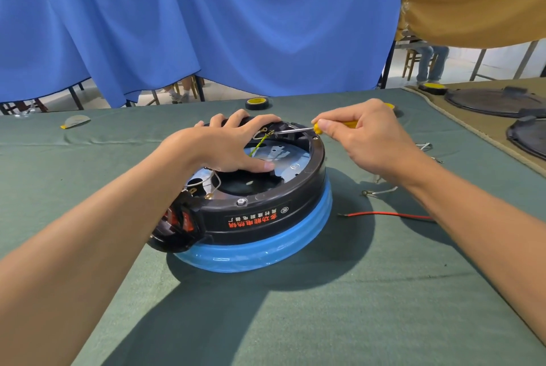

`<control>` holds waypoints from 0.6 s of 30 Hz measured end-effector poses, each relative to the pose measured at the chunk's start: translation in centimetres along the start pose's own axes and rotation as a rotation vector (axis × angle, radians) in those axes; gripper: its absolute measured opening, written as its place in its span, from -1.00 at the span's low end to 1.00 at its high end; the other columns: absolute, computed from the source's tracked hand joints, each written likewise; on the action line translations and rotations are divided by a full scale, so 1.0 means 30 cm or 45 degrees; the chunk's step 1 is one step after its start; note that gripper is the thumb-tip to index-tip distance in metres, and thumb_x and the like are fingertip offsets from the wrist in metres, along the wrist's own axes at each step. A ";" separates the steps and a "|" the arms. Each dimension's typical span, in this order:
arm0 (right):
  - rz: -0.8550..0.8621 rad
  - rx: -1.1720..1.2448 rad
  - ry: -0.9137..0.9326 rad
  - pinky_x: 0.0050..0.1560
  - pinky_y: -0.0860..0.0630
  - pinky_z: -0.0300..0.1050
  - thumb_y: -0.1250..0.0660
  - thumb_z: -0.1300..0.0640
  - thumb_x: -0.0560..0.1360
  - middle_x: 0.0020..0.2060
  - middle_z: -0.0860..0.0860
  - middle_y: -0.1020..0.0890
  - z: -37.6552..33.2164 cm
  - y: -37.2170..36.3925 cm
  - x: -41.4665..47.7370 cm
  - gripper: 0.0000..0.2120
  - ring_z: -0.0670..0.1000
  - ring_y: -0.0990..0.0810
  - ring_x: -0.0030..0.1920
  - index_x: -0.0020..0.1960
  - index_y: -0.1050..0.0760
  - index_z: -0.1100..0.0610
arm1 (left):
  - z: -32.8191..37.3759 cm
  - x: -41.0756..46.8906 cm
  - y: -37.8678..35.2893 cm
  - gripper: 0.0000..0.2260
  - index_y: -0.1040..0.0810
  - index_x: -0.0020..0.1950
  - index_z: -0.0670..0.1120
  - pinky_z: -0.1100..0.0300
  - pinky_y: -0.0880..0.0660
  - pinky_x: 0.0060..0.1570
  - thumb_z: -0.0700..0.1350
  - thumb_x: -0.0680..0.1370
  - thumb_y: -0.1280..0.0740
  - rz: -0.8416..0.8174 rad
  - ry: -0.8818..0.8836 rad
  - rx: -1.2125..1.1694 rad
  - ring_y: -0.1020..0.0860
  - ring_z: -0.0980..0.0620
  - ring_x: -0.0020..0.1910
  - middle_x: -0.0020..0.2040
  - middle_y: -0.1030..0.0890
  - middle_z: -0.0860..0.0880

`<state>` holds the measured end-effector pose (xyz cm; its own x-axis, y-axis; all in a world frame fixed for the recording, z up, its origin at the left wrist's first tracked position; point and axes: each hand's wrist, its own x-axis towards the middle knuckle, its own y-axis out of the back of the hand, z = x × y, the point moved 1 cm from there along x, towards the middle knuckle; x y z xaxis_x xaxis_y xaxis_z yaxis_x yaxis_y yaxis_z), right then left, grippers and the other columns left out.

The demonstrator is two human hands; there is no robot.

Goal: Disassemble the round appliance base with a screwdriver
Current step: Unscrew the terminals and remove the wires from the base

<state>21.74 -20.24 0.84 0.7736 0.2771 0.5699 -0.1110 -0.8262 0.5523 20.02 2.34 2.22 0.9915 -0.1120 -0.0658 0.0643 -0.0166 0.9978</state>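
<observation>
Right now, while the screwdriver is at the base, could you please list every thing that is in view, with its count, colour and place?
round appliance base: 1, black with a blue lower band, middle of the table.
screwdriver: 1, yellow handle and metal shaft, tip at the base's far inner rim.
red wire: 1, red, on the cloth right of the base.
white wires: 2, white, right of the base.
tape rolls: 2, black with a yellow core, far side of the table.
black lids: 2, black, far right of the table.
table cloth: 1, green, under the base.
curtain: 1, blue, behind the table.
left hand: 1, holds the base's far rim.
right hand: 1, pinches the screwdriver handle.
</observation>
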 end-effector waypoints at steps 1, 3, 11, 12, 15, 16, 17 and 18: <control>0.024 -0.022 0.016 -0.44 -0.26 -0.44 -0.34 0.14 0.54 -0.53 0.00 -0.48 -0.001 -0.003 -0.002 -0.83 -0.13 -0.34 -0.53 -0.07 -0.70 0.18 | 0.000 0.000 -0.001 -0.31 0.16 0.39 0.49 -0.24 -0.07 0.42 0.46 0.41 -0.18 0.008 -0.004 0.004 -0.09 -0.18 0.48 0.51 -0.05 0.12; 0.116 -0.103 0.099 -0.32 -0.35 -0.26 -0.33 0.14 0.54 -0.44 0.15 -0.60 -0.006 -0.011 -0.019 -0.80 -0.01 -0.46 -0.43 -0.11 -0.67 0.24 | -0.001 -0.001 -0.003 -0.32 0.15 0.39 0.49 -0.22 -0.08 0.42 0.46 0.42 -0.18 0.021 -0.010 0.005 -0.11 -0.17 0.46 0.49 -0.07 0.12; 0.108 -0.112 0.164 -0.26 -0.37 -0.12 -0.33 0.17 0.54 -0.42 0.18 -0.59 -0.015 -0.015 -0.031 -0.79 0.07 -0.45 -0.33 -0.10 -0.65 0.31 | -0.006 0.002 -0.004 -0.32 0.16 0.39 0.49 -0.22 -0.09 0.41 0.47 0.40 -0.17 0.017 -0.015 -0.002 -0.10 -0.18 0.46 0.50 -0.07 0.12; 0.069 -0.039 0.088 -0.34 -0.36 -0.28 -0.33 0.17 0.55 -0.49 0.01 -0.60 -0.008 -0.008 -0.025 -0.82 -0.03 -0.49 -0.40 -0.06 -0.68 0.24 | -0.005 0.001 -0.004 -0.32 0.16 0.39 0.49 -0.21 -0.09 0.41 0.47 0.40 -0.17 0.016 -0.015 -0.001 -0.11 -0.18 0.46 0.50 -0.07 0.11; 0.026 0.066 -0.047 -0.44 -0.26 -0.54 -0.34 0.16 0.55 -0.65 -0.29 -0.43 0.005 0.001 -0.017 -0.83 -0.32 -0.44 -0.52 0.05 -0.68 0.15 | -0.006 -0.001 -0.004 -0.33 0.15 0.39 0.50 -0.20 -0.10 0.40 0.47 0.41 -0.18 0.026 -0.017 -0.002 -0.12 -0.16 0.45 0.48 -0.09 0.12; 0.035 0.047 -0.027 -0.43 -0.26 -0.53 -0.34 0.16 0.55 -0.64 -0.23 -0.44 0.000 -0.002 -0.021 -0.83 -0.26 -0.44 -0.51 0.02 -0.69 0.16 | -0.005 -0.002 -0.003 -0.33 0.15 0.38 0.50 -0.20 -0.10 0.40 0.47 0.41 -0.18 0.026 -0.015 -0.003 -0.12 -0.16 0.45 0.48 -0.09 0.12; 0.056 -0.006 0.023 -0.40 -0.28 -0.47 -0.34 0.17 0.55 -0.59 -0.13 -0.50 -0.006 -0.004 -0.027 -0.83 -0.15 -0.46 -0.46 -0.02 -0.70 0.18 | -0.005 -0.002 -0.003 -0.33 0.15 0.38 0.50 -0.20 -0.09 0.40 0.47 0.41 -0.18 0.025 -0.014 -0.004 -0.11 -0.15 0.45 0.48 -0.09 0.12; 0.095 -0.077 0.090 -0.35 -0.30 -0.36 -0.33 0.18 0.55 -0.51 0.04 -0.56 -0.011 -0.007 -0.033 -0.82 -0.03 -0.45 -0.37 -0.07 -0.68 0.23 | -0.004 -0.002 -0.003 -0.33 0.15 0.38 0.50 -0.20 -0.09 0.41 0.47 0.41 -0.18 0.025 -0.014 -0.004 -0.11 -0.15 0.45 0.48 -0.09 0.12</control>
<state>20.79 -20.16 0.37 0.7161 0.2513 0.6512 -0.2057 -0.8155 0.5409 19.97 2.47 2.14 0.9913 -0.1230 -0.0461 0.0451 -0.0112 0.9989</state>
